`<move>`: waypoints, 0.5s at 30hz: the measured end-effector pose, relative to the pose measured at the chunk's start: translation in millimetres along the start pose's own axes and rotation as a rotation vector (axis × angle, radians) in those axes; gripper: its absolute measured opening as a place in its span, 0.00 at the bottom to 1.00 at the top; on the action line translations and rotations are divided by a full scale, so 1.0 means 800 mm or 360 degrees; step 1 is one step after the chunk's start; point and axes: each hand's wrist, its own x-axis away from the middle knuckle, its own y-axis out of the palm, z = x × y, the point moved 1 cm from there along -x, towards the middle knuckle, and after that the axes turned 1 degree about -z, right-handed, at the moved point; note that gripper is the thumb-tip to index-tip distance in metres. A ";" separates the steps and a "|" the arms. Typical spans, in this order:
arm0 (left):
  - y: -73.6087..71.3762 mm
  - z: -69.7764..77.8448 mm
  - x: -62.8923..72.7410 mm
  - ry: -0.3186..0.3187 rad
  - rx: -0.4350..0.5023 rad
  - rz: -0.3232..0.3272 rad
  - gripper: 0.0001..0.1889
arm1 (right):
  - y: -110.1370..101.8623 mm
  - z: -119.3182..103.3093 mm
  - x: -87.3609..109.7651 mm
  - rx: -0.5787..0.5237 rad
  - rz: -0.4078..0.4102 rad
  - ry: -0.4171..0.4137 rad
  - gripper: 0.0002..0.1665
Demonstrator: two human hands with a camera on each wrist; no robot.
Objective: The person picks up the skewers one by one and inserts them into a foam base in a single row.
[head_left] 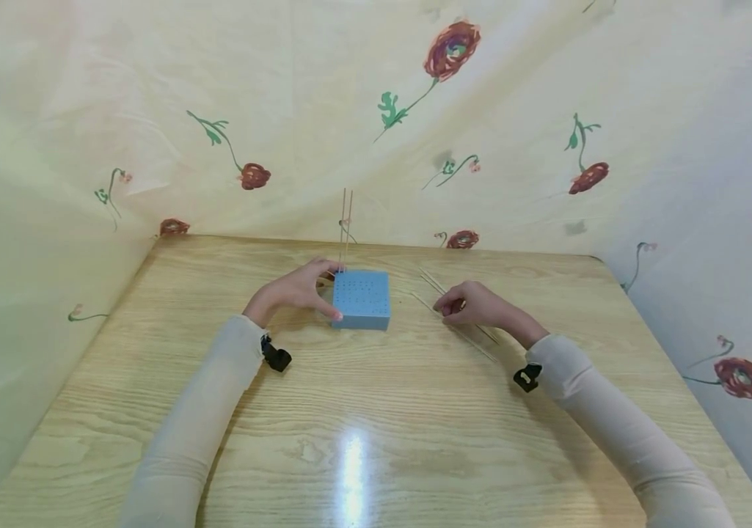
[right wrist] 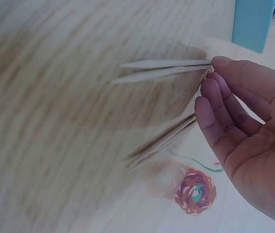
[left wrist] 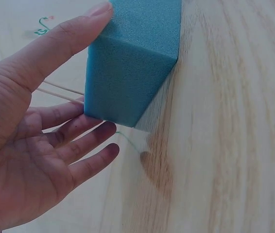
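My left hand [head_left: 293, 288] holds a blue foam block [head_left: 362, 320] by its left side, thumb at the near corner and fingers toward the back. Rows of small holes dot the block's top. Two thin bamboo skewers [head_left: 342, 220] stand upright at its far left corner. Right of the block, my right hand [head_left: 479, 304] is low over the table, thumb and fingertips together. In the right wrist view it pinches two pointed skewers [right wrist: 166, 63] whose other ends are hidden. More skewers [right wrist: 164, 140] lie on the table beside the fingers.
The wooden table [head_left: 323, 411] ends at a floral cloth [head_left: 309, 110] hanging behind it and along both sides. Black wrist straps [head_left: 276, 357] sit over the sleeves. A bright light reflection shows on the near tabletop.
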 end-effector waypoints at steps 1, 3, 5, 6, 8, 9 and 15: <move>0.000 0.000 0.000 -0.0003 -0.0003 0.0001 0.52 | 0.000 0.000 0.000 0.0003 -0.0004 -0.0005 0.14; 0.000 -0.001 0.000 -0.0011 -0.0005 0.0001 0.52 | -0.001 0.000 0.000 0.0004 -0.0013 -0.0011 0.14; 0.001 -0.002 0.000 -0.0021 0.0000 0.0001 0.52 | -0.001 0.000 0.001 0.0011 -0.0021 -0.0018 0.15; 0.001 -0.002 0.000 -0.0025 0.0004 0.0001 0.53 | -0.001 0.000 0.001 0.0014 -0.0023 -0.0020 0.15; 0.001 -0.002 0.000 -0.0027 0.0013 -0.0001 0.53 | -0.001 0.000 0.001 0.0021 -0.0026 -0.0023 0.15; 0.001 -0.002 0.000 -0.0026 0.0015 0.0000 0.53 | -0.001 0.001 0.002 0.0025 -0.0024 -0.0024 0.15; 0.000 -0.003 -0.002 -0.0016 0.0009 0.0003 0.52 | -0.001 0.003 -0.001 0.0016 -0.0017 -0.0011 0.15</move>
